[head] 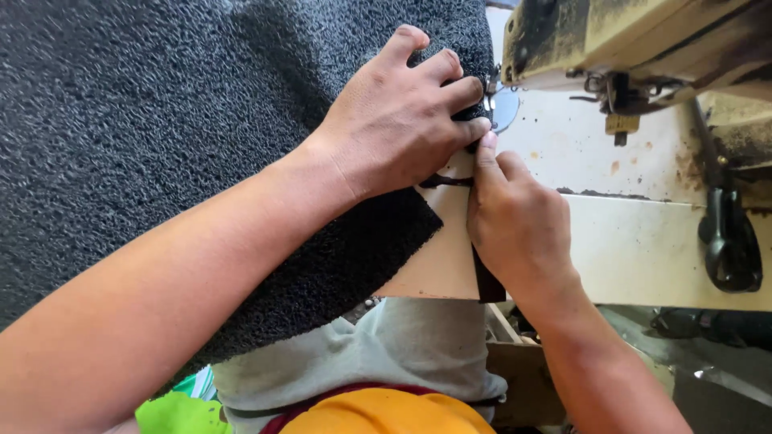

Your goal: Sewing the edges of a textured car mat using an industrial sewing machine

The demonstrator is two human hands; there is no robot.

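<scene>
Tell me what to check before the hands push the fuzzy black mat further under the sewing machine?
1. Left hand pressed flat on the mat, near its edge: ok.
2. Right hand pinching the black edging strip against the mat's edge: ok.
3. Fingers well away from the needle: cannot tell; the needle tip is hidden, and the left fingertips lie close to the round metal plate.
4. Strip lying straight along the edge: cannot tell; the hands cover most of it.
5. Mat supported: ok; it rests on the pale machine table and over the lap.
6. Sewing machine head threaded: cannot tell.
</scene>
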